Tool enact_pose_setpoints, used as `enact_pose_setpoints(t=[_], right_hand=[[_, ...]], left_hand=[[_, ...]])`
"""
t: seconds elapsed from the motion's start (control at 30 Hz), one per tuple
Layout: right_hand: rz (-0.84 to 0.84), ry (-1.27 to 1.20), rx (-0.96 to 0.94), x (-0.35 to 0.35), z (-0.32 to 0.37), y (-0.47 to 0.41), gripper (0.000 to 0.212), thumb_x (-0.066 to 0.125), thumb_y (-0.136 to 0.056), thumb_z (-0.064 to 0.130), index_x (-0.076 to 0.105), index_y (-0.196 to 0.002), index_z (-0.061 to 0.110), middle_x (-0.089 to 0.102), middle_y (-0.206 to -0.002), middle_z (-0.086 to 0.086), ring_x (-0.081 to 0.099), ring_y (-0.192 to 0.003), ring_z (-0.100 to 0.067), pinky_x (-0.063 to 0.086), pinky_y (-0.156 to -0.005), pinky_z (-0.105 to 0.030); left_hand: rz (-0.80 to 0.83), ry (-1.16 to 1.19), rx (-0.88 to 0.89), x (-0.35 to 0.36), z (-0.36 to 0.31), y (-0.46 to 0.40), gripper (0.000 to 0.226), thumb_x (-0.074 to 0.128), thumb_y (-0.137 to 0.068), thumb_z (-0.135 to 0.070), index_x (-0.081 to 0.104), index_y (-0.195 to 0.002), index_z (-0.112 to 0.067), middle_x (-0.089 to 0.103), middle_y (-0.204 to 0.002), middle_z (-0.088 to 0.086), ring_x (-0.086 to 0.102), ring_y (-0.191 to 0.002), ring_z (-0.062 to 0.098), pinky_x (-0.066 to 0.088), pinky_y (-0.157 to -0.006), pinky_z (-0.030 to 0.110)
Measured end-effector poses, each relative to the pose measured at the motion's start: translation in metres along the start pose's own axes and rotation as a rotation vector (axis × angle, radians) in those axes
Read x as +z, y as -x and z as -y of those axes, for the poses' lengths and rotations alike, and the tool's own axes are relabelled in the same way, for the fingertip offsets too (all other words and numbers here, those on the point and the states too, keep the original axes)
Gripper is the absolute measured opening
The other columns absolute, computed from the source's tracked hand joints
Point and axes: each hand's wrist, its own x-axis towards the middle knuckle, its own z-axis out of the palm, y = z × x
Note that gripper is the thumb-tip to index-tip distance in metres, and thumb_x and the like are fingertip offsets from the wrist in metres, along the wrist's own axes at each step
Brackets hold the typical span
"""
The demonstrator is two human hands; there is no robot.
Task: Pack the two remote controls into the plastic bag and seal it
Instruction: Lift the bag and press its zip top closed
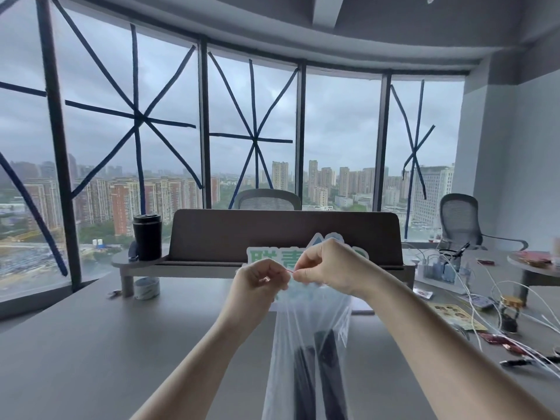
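Note:
A clear plastic bag hangs upright in front of me above the grey table. Two dark remote controls stand side by side inside it, seen through the plastic, their lower ends cut off by the frame edge. My left hand and my right hand pinch the bag's top edge close together, where a thin red strip shows between the fingertips. Both hands are closed on that edge.
A black tumbler stands on a desk shelf at the back, with a tape roll below it. White cables, packets, a pen and a small jar clutter the table's right side. Two office chairs stand by the windows.

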Motion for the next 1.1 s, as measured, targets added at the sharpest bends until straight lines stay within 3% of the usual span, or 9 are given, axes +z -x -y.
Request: enact_pose_setpoints(t=[0.2, 0.37, 0.53, 0.63, 0.73, 0.83, 0.97, 1.1], right_hand=[[0.017, 0.083, -0.017, -0.003, 0.007, -0.001, 0.014, 0.072, -0.087, 0.023, 0.078, -0.085, 0.01, 0.065, -0.07, 0.004, 0.055, -0.064, -0.007, 0.049, -0.069, -0.024], [0.028, 0.103, -0.045, -0.01, 0.007, -0.007, 0.013, 0.073, -0.086, 0.023, 0.077, -0.079, 0.012, 0.064, -0.069, 0.004, 0.048, -0.058, -0.006, 0.043, -0.064, -0.025], [-0.077, 0.091, -0.089, -0.01, 0.011, -0.009, 0.012, 0.073, -0.084, 0.021, 0.076, -0.076, 0.013, 0.059, -0.056, 0.009, 0.048, -0.054, 0.001, 0.042, -0.062, -0.023], [-0.108, 0.095, -0.109, -0.005, 0.012, -0.008, 0.014, 0.072, -0.085, 0.019, 0.074, -0.073, 0.012, 0.056, -0.055, 0.008, 0.046, -0.054, -0.001, 0.04, -0.06, -0.022], [-0.14, 0.113, -0.106, -0.002, 0.014, -0.006, 0.017, 0.069, -0.088, 0.025, 0.072, -0.074, 0.015, 0.053, -0.053, 0.009, 0.048, -0.051, 0.002, 0.035, -0.055, -0.012], [-0.155, 0.17, -0.081, 0.001, 0.013, 0.0, 0.017, 0.064, -0.092, 0.032, 0.072, -0.084, 0.019, 0.052, -0.057, 0.012, 0.049, -0.062, 0.005, 0.028, -0.059, -0.006], [-0.129, 0.158, -0.067, 0.009, -0.001, 0.004, 0.017, 0.063, -0.092, 0.03, 0.072, -0.084, 0.018, 0.054, -0.059, 0.012, 0.049, -0.061, -0.002, 0.042, -0.064, -0.027], [-0.12, 0.174, -0.039, 0.008, -0.02, 0.011, 0.017, 0.063, -0.092, 0.033, 0.068, -0.079, 0.023, 0.057, -0.062, 0.01, 0.053, -0.063, -0.006, 0.049, -0.07, -0.035]], left_hand=[[-0.032, -0.028, 0.026, 0.001, -0.004, -0.004, 0.015, 0.063, -0.08, 0.002, 0.067, -0.067, -0.004, 0.061, -0.061, 0.003, 0.044, -0.049, 0.005, 0.036, -0.047, 0.013], [-0.017, -0.046, 0.077, -0.001, -0.014, -0.009, 0.014, 0.065, -0.08, 0.0, 0.066, -0.066, 0.0, 0.061, -0.056, -0.007, 0.048, -0.052, 0.001, 0.037, -0.052, 0.012], [-0.022, -0.07, 0.12, -0.003, -0.024, -0.014, 0.015, 0.063, -0.079, 0.001, 0.065, -0.064, -0.001, 0.059, -0.06, -0.001, 0.045, -0.051, 0.001, 0.036, -0.053, 0.012], [-0.036, -0.078, 0.109, -0.002, -0.026, -0.014, 0.015, 0.062, -0.079, 0.0, 0.063, -0.064, -0.001, 0.056, -0.056, -0.006, 0.042, -0.049, 0.002, 0.035, -0.05, 0.013], [-0.079, -0.047, 0.092, -0.001, -0.024, -0.013, 0.017, 0.061, -0.08, 0.0, 0.06, -0.063, -0.002, 0.052, -0.056, -0.002, 0.038, -0.05, 0.008, 0.031, -0.046, 0.018], [-0.138, -0.036, 0.116, 0.0, -0.018, -0.012, 0.018, 0.06, -0.079, 0.0, 0.06, -0.062, -0.005, 0.053, -0.061, 0.007, 0.041, -0.058, 0.014, 0.034, -0.052, 0.023], [-0.222, -0.035, 0.117, -0.003, -0.011, -0.008, 0.019, 0.059, -0.079, 0.004, 0.06, -0.062, -0.005, 0.052, -0.058, 0.004, 0.039, -0.056, 0.015, 0.032, -0.049, 0.02], [-0.281, -0.027, 0.114, -0.015, -0.006, -0.009, 0.023, 0.06, -0.079, 0.005, 0.061, -0.061, -0.009, 0.054, -0.057, -0.002, 0.042, -0.055, 0.012, 0.035, -0.051, 0.02]])
